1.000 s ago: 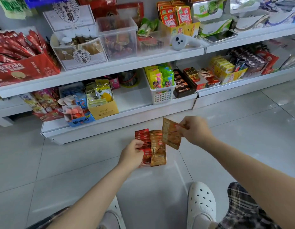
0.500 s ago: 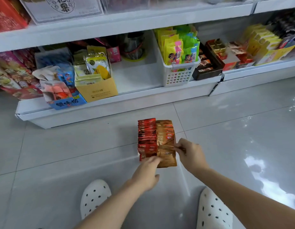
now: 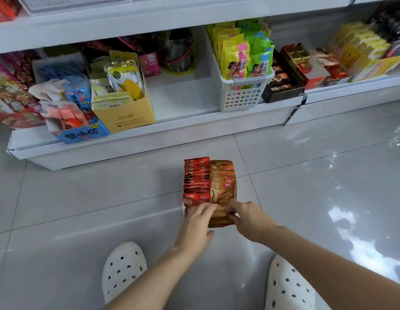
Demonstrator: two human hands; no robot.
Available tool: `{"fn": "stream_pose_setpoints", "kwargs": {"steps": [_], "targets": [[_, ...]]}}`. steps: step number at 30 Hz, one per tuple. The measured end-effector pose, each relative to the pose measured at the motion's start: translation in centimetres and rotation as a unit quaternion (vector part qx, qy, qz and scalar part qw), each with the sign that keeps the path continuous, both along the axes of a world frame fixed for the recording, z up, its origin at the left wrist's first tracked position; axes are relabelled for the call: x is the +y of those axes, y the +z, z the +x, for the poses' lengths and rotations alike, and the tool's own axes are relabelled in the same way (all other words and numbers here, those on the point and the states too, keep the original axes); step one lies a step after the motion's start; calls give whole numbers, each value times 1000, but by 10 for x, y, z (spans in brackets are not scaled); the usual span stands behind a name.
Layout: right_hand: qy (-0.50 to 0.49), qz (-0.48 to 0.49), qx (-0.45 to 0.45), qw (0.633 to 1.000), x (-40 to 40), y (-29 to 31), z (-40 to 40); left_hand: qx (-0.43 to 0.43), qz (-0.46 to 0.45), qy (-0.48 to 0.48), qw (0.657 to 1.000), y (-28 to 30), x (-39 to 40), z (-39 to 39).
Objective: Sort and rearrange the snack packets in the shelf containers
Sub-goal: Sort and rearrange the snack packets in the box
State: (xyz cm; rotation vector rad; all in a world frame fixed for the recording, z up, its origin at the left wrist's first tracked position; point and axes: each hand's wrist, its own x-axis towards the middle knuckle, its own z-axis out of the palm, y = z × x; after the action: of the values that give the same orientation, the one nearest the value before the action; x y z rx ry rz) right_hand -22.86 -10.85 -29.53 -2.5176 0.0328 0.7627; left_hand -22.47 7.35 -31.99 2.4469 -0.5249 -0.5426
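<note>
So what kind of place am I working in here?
Probably a small shop aisle: low white shelves hold display boxes and a white basket of snack packets, above a glossy tiled floor.

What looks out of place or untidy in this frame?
The red packets and brown packets sit in two rows on the floor tiles, not on the shelf, with both hands at their near end. On the shelf's left, the packets in the blue box lean and spill unevenly. No visible damage.
</note>
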Motion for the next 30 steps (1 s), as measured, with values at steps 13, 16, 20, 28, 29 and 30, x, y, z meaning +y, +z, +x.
{"fn": "stream_pose_setpoints", "kwargs": {"steps": [13,16,20,28,29,30], "targets": [[52,-192,-113,973,-6,-33,61,-41,-49,-21,998,-17,1,0],[41,-239,-132,961,2,-44,65,-42,-54,-19,997,-17,0,1],[22,-246,-117,962,5,-52,66,-41,-59,-26,997,-17,1,2],[-79,-23,-184,979,-6,-15,68,-77,-28,-54,995,-22,2,-1],[-67,-20,-177,982,-13,-4,69,-69,-5,-61,996,-21,-1,-1],[-60,-14,-173,983,-20,3,69,-61,25,-71,995,-21,-2,0]]}}
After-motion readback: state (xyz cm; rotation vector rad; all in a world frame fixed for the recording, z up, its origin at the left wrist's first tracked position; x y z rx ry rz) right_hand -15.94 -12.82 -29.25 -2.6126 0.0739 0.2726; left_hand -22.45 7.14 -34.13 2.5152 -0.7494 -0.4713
